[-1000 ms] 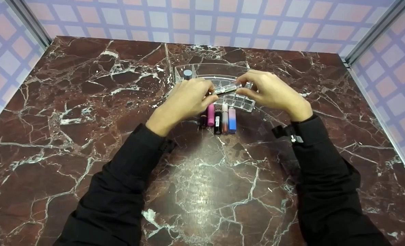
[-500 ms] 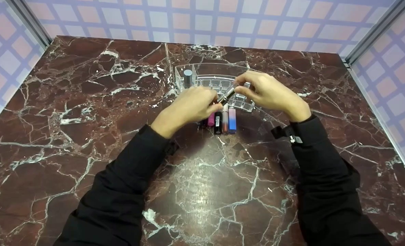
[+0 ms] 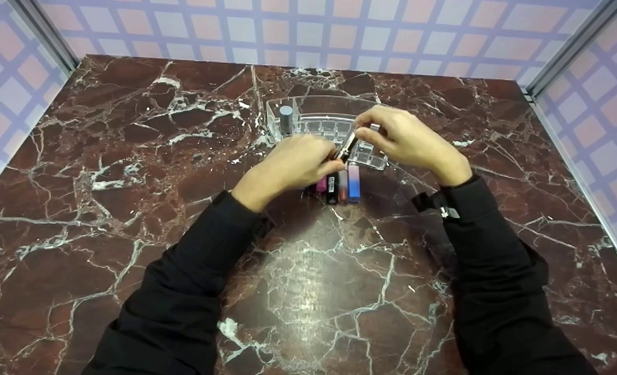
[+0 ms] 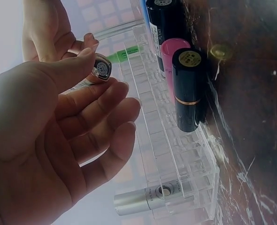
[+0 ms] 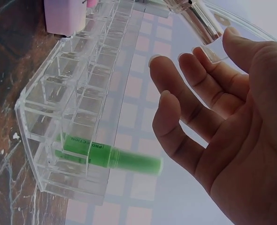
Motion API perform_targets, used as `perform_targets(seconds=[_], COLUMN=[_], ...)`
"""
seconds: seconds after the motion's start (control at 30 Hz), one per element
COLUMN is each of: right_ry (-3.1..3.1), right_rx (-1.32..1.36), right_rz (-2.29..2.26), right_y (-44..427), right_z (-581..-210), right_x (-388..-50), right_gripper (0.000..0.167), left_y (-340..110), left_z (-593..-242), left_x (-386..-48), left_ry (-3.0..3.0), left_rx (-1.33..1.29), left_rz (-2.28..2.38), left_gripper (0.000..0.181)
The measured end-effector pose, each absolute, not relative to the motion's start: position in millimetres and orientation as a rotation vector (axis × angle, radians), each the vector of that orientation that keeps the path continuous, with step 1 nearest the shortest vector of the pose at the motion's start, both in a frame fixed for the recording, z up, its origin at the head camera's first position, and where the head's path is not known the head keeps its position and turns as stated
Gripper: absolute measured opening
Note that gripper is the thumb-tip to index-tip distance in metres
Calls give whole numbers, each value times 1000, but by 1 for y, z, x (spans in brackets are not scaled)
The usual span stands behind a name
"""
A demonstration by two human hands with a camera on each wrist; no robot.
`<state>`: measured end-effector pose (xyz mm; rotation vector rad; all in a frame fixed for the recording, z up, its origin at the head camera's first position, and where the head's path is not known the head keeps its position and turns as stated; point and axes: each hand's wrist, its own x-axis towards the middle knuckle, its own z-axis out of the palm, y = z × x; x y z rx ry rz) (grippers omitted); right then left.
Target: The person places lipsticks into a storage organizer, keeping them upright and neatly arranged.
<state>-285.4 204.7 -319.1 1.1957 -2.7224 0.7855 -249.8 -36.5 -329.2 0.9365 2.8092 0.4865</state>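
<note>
A lipstick tube (image 3: 347, 149) with a dark end and a shiny rose-gold part (image 5: 202, 23) is held between both hands above the front of a clear organizer (image 3: 323, 126). My left hand (image 3: 300, 164) pinches its dark lower end (image 4: 101, 69) between thumb and index finger, the other fingers loosely bent. With thumb and fingertips, my right hand (image 3: 407, 139) holds its clear upper end. The tube stands tilted, top leaning right. Below the hands, on the table, lie a pink tube (image 3: 321, 185), a black tube (image 3: 332, 191) and a pink-and-blue tube (image 3: 354, 183).
A silver tube (image 4: 134, 201) stands in the organizer's left end, and a green tube (image 5: 105, 157) in its right part. A black lipstick with a gold band (image 4: 188, 89) is beside the pink one. Checkered panels (image 3: 308, 34) border the marbled table (image 3: 157, 234).
The lipstick tube has turned from nearly level to steeply tilted. My left hand has shifted slightly right and toward me, covering more of the tubes on the table; the right hand moved slightly left.
</note>
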Motion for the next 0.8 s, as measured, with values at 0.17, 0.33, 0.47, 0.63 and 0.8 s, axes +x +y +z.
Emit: perform_targets(seconds=[0.17,0.33,0.47,0.63,0.8], right_ry=[-2691,-2723,-2765,-2766,-2741], right_rx=[1221,1213,1188,1163,1139], right_rz=[798,846,917,957,996], right_y=[203,202,200,200,201], right_z=[-322,-323,-323,-322,-320], right_x=[-286,-286,-285,-285,-284], right_gripper=[29,30,31,33,28], left_y=[-36,-35,-35,-36,-37], left_z=[-330,-331,-332,-332,-333], left_x=[-250,-250,-250,-251,-253], left_ry=[2802,2792,2788,2792,2810], left_rx=[940,976,984,977,945], left_rz=[490,492,500,537,564], left_gripper=[33,34,34,33,31])
